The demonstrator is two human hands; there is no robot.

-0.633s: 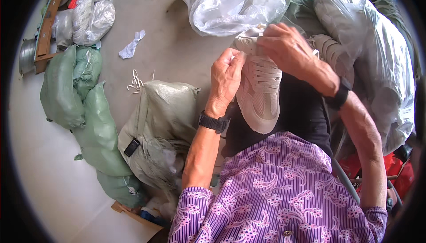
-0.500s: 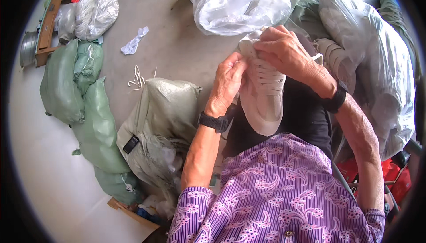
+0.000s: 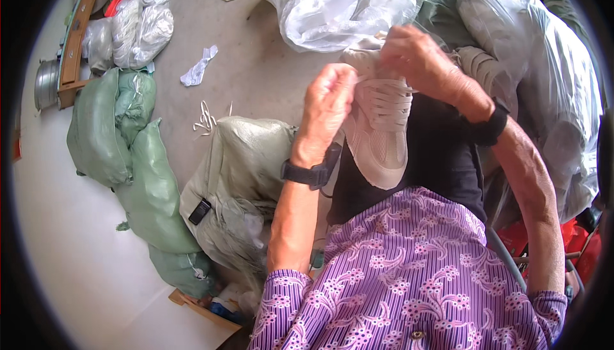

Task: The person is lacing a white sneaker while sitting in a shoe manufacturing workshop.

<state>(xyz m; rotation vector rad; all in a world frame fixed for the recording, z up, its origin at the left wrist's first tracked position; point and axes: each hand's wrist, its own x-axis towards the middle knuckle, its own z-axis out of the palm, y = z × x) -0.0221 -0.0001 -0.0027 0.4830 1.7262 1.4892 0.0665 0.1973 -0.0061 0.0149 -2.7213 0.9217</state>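
A pale cream sneaker (image 3: 382,151) rests on my black-clad thighs with its toe toward me. White shoelace (image 3: 391,103) runs in rows across its front. At the left of the shoe's upper end, my left hand (image 3: 326,108) is closed in a pinch on a lace end. Across from it, my right hand (image 3: 419,59) is raised over the opening with its fingers curled, apparently on the lace too; motion smears its fingertips. The shoe's heel end is partly hidden behind the right hand.
Ahead lies a clear plastic bag (image 3: 339,7). To the right, a big plastic bag (image 3: 543,75) holds pale shoes. Green sacks (image 3: 150,183) line the left wall, and a greyish sack (image 3: 246,158) with a small black device (image 3: 199,212) stands nearer. Loose laces (image 3: 204,119) and a white scrap (image 3: 199,66) lie on the floor.
My hands have moved apart, the right one lifting away from the shoe's tongue. The lacing shows more fully now. The view has shifted slightly.
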